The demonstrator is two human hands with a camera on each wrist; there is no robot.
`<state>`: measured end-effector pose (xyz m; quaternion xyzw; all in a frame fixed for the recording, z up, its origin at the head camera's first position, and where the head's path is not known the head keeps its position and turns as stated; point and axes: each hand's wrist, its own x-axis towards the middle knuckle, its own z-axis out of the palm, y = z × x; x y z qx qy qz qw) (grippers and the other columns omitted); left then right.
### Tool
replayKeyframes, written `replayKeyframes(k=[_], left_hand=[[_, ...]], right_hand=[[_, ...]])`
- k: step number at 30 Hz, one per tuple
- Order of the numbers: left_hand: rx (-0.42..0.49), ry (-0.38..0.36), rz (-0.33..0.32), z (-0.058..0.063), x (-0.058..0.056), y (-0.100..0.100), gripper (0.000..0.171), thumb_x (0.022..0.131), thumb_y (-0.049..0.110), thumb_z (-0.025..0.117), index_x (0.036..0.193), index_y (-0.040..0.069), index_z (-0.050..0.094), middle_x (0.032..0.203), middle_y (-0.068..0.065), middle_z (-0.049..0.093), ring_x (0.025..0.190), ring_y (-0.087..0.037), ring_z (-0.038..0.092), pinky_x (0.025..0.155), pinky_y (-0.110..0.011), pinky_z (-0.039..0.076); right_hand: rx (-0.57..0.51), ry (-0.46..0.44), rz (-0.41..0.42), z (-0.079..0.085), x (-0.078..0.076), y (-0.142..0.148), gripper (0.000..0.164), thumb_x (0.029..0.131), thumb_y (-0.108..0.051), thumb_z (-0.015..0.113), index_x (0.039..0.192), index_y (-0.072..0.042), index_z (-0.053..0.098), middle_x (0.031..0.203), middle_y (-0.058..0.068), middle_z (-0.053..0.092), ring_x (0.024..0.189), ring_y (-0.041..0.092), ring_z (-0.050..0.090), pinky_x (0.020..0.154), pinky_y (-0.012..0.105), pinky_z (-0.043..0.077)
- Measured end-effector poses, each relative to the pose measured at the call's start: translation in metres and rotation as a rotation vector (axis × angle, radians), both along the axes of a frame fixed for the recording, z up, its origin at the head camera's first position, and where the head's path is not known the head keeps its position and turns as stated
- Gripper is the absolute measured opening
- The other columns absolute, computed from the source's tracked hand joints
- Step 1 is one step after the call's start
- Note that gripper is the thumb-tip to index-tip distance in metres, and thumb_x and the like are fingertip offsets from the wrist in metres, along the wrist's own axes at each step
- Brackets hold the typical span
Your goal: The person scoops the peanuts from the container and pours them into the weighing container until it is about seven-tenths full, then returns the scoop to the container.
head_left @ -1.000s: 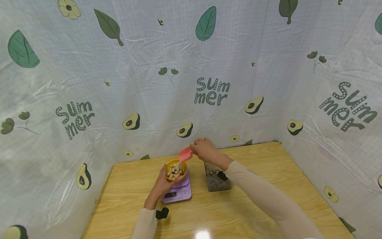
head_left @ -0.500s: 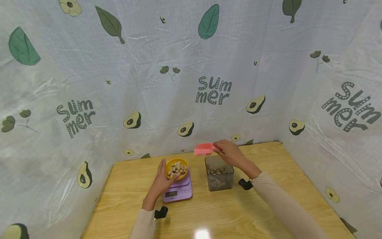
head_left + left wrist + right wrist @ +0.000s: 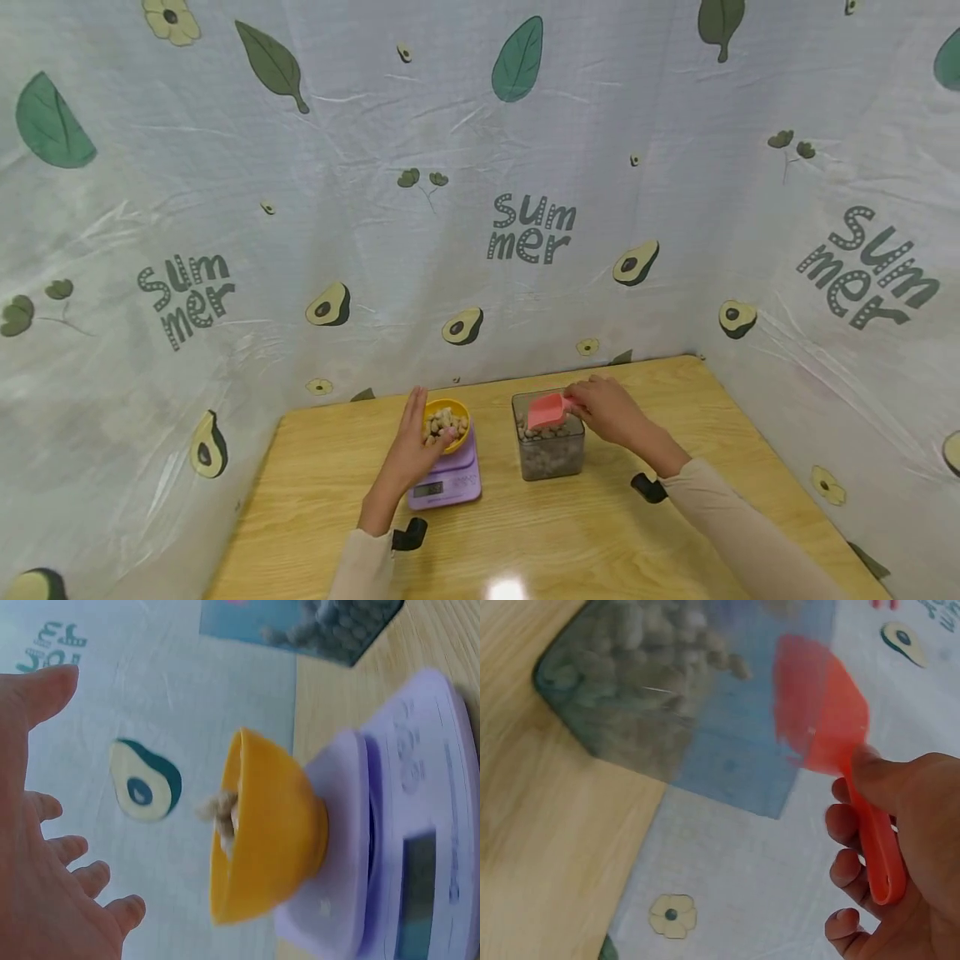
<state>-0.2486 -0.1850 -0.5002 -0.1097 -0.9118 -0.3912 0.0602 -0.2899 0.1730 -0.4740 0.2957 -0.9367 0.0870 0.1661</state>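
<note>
My right hand (image 3: pixel 611 410) grips the handle of a red plastic scoop (image 3: pixel 821 705). The scoop's blade dips into the mouth of a clear grey bin (image 3: pixel 551 460), over the peanuts (image 3: pixel 641 682) inside. A yellow bowl (image 3: pixel 274 832) of peanuts stands upright on a purple kitchen scale (image 3: pixel 461 486). Above the bowl's left side hovers my left hand (image 3: pixel 408 450), fingers spread and holding nothing; the left wrist view shows a gap between it and the bowl. The scale's display (image 3: pixel 416 892) is too blurred to read.
Scale and bin stand side by side on a wooden table (image 3: pixel 525 533), a strip of tabletop between them. A printed cloth (image 3: pixel 375 250) hangs behind the table and along both sides. Each wrist wears a black camera mount (image 3: pixel 408 535).
My right hand has carried the scoop from over the bowl rightward and down into the bin's mouth. The left hand has lifted off the bowl, its fingers straightening.
</note>
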Motion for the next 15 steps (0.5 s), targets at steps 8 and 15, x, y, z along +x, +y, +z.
replayKeyframes(k=[8,15], left_hand=[[-0.048,0.031,-0.048,0.007,-0.004,0.029,0.09,0.094,0.045,0.062,0.16,0.016,0.008,0.167,-0.011,0.004,0.15,-0.042,0.02,0.112,-0.061,0.034],[-0.187,0.077,-0.142,0.015,-0.009,0.048,0.079,0.097,0.051,0.054,0.159,0.019,0.017,0.167,-0.007,0.012,0.154,-0.033,0.006,0.12,-0.061,0.016]], right_hand=[[0.066,-0.018,0.024,-0.008,0.002,-0.012,0.017,0.089,-0.026,0.072,0.103,-0.017,0.071,0.096,0.0,0.07,0.086,0.021,0.059,0.073,0.041,0.049],[0.011,0.003,-0.036,-0.01,-0.001,-0.006,0.036,0.091,-0.031,0.07,0.123,-0.016,0.067,0.124,0.009,0.062,0.116,0.032,0.055,0.09,0.055,0.047]])
